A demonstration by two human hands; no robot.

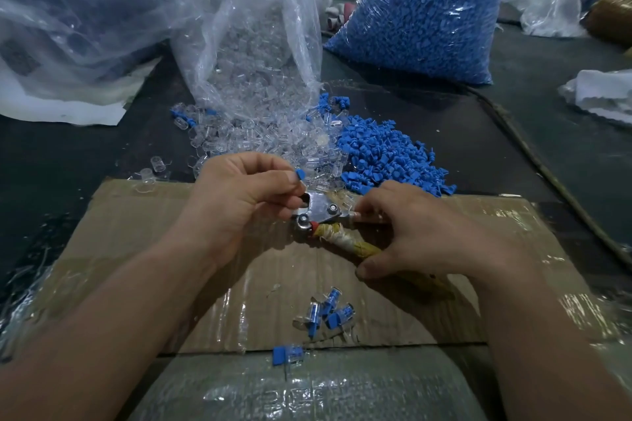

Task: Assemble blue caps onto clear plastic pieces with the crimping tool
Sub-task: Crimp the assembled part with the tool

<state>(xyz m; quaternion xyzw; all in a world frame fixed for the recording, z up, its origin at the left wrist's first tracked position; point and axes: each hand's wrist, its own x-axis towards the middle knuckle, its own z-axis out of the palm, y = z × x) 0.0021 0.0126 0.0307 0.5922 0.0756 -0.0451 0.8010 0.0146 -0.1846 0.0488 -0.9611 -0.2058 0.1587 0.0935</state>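
Note:
My left hand pinches a blue cap with a clear plastic piece under it, right at the metal head of the crimping tool. My right hand grips the tool's tape-wrapped handles, fingers curled over them. The tool lies over a sheet of taped cardboard. A few assembled pieces, clear with blue caps, lie on the cardboard near me, and one more sits at its front edge. Loose clear pieces and loose blue caps are heaped just beyond my hands.
An open bag of clear pieces spills toward the heaps. A full bag of blue caps stands at the back right. A large plastic bag fills the back left. White cloth lies far right on the dark table.

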